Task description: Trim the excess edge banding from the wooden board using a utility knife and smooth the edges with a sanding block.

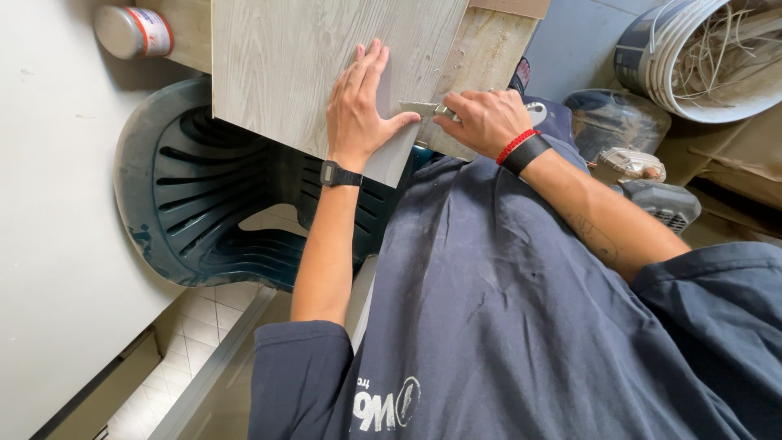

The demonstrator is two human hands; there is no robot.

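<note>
Fingers [368, 69] of left hand [358, 110] spread wide, flat on pale wood-grain plank [301, 57] (plank rests over dark plastic chair [195, 187]). Right hand [485, 121] closed around utility knife [423, 107], blade at plank's right edge, just beside left thumb.

It is bright here, like soft daylight. My left grip [358, 106] drops a small dark shadow on the pale board [301, 57] just beside my thumb. Under the board, the dark chair [204, 195] sits in shade. Everything near my grips looks sharp. The edges of the view bend a bit.
</note>
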